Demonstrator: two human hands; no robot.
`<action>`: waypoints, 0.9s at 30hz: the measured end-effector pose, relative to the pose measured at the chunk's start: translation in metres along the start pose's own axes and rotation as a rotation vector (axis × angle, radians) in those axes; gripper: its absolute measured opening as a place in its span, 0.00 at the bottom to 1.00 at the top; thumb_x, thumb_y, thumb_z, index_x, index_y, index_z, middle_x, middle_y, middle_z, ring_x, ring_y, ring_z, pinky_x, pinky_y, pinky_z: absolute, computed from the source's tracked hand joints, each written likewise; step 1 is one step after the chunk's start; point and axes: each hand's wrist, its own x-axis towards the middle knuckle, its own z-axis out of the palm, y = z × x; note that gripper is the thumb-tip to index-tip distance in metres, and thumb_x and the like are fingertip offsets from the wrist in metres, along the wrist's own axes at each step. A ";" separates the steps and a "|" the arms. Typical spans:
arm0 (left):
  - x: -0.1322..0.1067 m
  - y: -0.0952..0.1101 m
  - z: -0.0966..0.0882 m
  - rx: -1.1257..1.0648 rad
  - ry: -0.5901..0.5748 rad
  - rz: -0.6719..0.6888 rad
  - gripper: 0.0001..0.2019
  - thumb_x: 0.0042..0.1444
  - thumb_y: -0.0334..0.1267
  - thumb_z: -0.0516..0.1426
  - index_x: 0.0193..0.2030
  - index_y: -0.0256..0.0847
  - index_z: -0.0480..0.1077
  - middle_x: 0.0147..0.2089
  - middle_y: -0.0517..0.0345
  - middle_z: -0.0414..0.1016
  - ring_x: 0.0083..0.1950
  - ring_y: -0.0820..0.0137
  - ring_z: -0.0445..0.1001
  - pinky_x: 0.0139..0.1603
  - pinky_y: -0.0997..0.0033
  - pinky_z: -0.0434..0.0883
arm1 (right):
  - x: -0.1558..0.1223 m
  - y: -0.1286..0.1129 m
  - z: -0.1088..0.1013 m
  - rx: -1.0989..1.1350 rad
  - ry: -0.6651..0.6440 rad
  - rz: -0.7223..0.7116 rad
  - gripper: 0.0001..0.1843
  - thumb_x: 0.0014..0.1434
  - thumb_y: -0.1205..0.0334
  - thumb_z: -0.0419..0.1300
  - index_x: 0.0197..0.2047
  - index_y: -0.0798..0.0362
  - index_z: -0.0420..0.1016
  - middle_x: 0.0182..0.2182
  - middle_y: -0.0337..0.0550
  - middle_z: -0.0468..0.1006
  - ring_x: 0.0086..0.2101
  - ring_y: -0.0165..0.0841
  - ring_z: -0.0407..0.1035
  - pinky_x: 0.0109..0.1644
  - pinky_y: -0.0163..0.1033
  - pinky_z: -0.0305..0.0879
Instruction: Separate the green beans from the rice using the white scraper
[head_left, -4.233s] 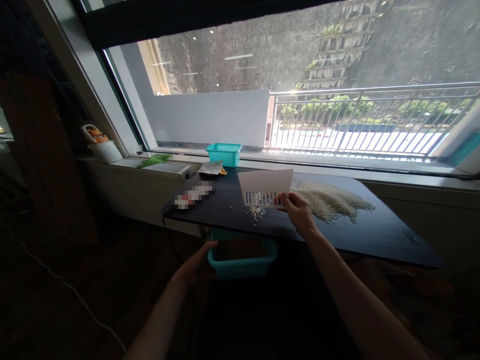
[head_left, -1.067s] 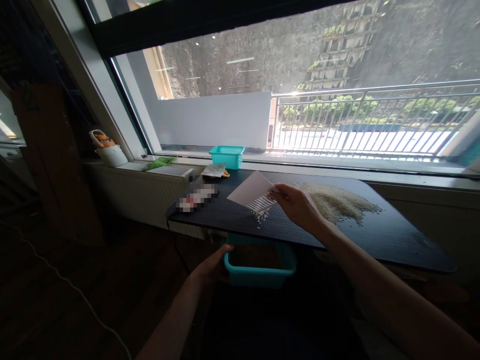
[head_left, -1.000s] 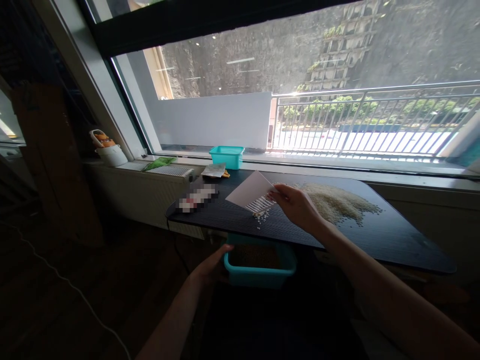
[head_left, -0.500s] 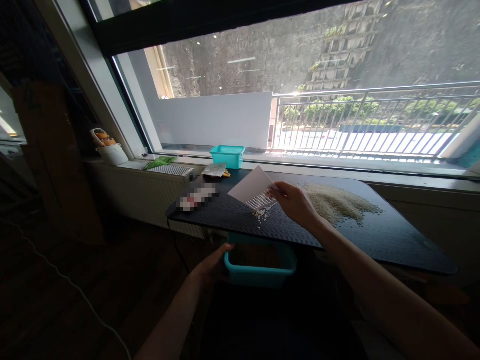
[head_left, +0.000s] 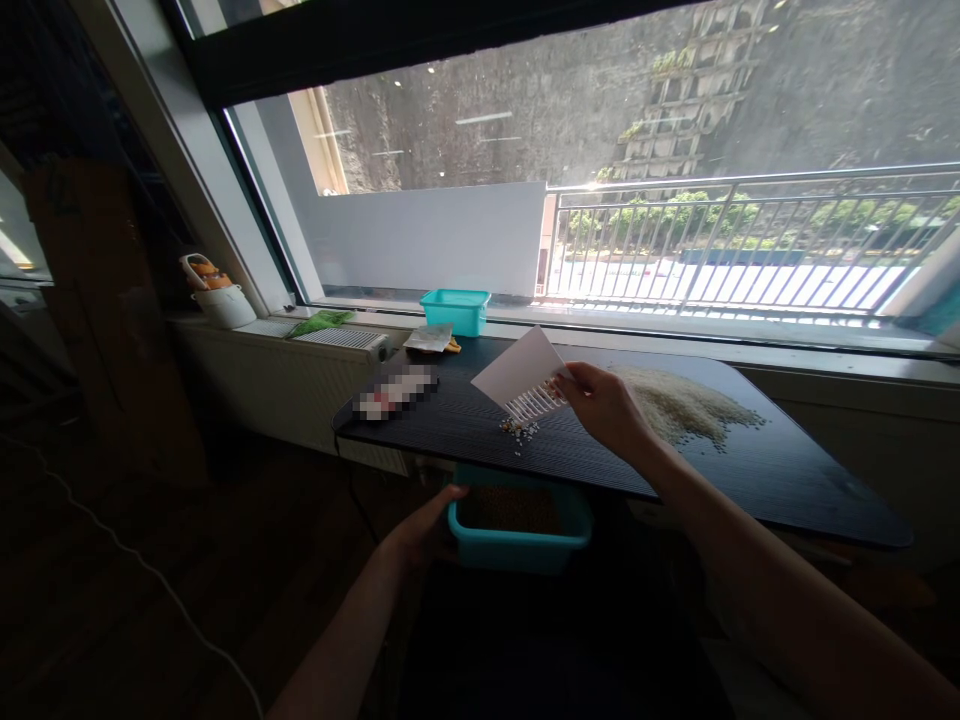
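My right hand [head_left: 607,408] is closed on a white slotted scoop [head_left: 526,378], held tilted just above the black table [head_left: 787,470]. A small cluster of grains [head_left: 517,432] lies on the table under the scoop's slotted edge. A large pile of pale grains [head_left: 686,405] spreads behind my right hand. My left hand [head_left: 421,520] grips the left rim of a teal bin [head_left: 517,545] held below the table's near edge; the bin holds brownish grains.
A second teal bin [head_left: 454,309] stands on the window sill beside a small packet [head_left: 429,340]. A blurred flat object [head_left: 396,391] lies at the table's left end. A white pot [head_left: 217,300] sits on the radiator ledge. A cable [head_left: 112,550] runs across the dark floor.
The scoop has lifted slightly and shifted right with my right hand, tilting more steeply. My left hand and the teal bin stay in place under the table edge.
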 end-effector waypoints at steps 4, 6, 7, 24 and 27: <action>0.001 -0.001 0.000 -0.004 -0.009 0.000 0.30 0.47 0.56 0.56 0.54 0.42 0.64 0.47 0.50 0.75 0.47 0.56 0.73 0.45 0.53 0.71 | -0.001 -0.004 0.003 0.047 0.003 0.001 0.14 0.57 0.56 0.54 0.40 0.52 0.77 0.28 0.42 0.79 0.29 0.34 0.71 0.31 0.35 0.61; 0.001 -0.001 -0.001 -0.007 -0.011 -0.001 0.29 0.48 0.56 0.55 0.54 0.42 0.64 0.47 0.50 0.75 0.48 0.56 0.73 0.46 0.53 0.71 | -0.001 -0.004 0.003 0.068 0.004 0.007 0.14 0.57 0.56 0.54 0.40 0.52 0.77 0.29 0.42 0.80 0.29 0.34 0.71 0.31 0.35 0.61; 0.002 -0.001 -0.001 -0.008 -0.011 -0.002 0.29 0.48 0.56 0.55 0.54 0.42 0.64 0.47 0.50 0.75 0.48 0.56 0.73 0.45 0.53 0.71 | -0.001 -0.004 0.003 0.073 0.005 0.011 0.14 0.57 0.56 0.54 0.40 0.52 0.77 0.29 0.42 0.80 0.29 0.34 0.71 0.31 0.35 0.61; 0.001 -0.001 -0.002 0.014 -0.009 0.000 0.31 0.46 0.57 0.56 0.54 0.42 0.63 0.47 0.49 0.74 0.48 0.54 0.73 0.45 0.50 0.71 | 0.001 -0.018 0.007 0.053 -0.016 -0.040 0.14 0.58 0.56 0.53 0.40 0.52 0.77 0.28 0.42 0.79 0.28 0.33 0.70 0.30 0.35 0.60; 0.003 -0.001 -0.003 0.019 -0.006 0.000 0.31 0.46 0.58 0.56 0.54 0.42 0.64 0.46 0.49 0.75 0.47 0.54 0.73 0.44 0.51 0.71 | 0.002 -0.020 0.007 0.034 -0.010 -0.039 0.14 0.58 0.56 0.53 0.40 0.52 0.77 0.27 0.42 0.79 0.27 0.33 0.70 0.30 0.35 0.59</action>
